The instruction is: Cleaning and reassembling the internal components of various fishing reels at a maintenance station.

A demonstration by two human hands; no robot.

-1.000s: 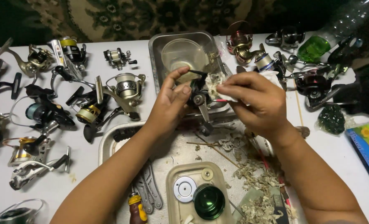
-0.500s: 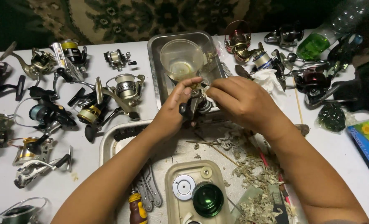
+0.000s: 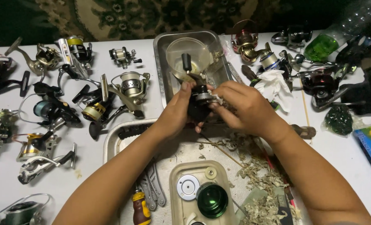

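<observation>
A: What are the hands on?

B: Both grip one black reel point(image 3: 198, 104), held above the tabletop point(image 3: 89, 54) between the steel tray point(image 3: 162, 58) behind it and the white tray point(image 3: 110, 143) in front. The left hand point(image 3: 175, 114) wraps its left side, thumb up on top. The right hand point(image 3: 239, 108) closes over the right side, fingers curled on a whitish scrap against the reel.

A: So the hands are together?

B: Yes, close together, both clamped on the reel. Its handle knob point(image 3: 186, 61) sticks up over the clear bowl point(image 3: 189, 56) in the steel tray.

A: What lies near?

B: Below the hands, a beige tub point(image 3: 175, 187) holds a green glass cup point(image 3: 211, 201) and a white disc point(image 3: 188, 186). Pale shavings point(image 3: 260, 183) litter the right of it. Grey pliers point(image 3: 152, 189) and a yellow-collared tool point(image 3: 140, 206) lie to the left.

A: And further out?

B: Many reels: a silver one point(image 3: 129, 87) left of the steel tray, a red one point(image 3: 243, 39) to its right. A white tissue point(image 3: 273, 85) sits just beyond the right hand, and a green bottle point(image 3: 325, 43) lies at the far right.
</observation>
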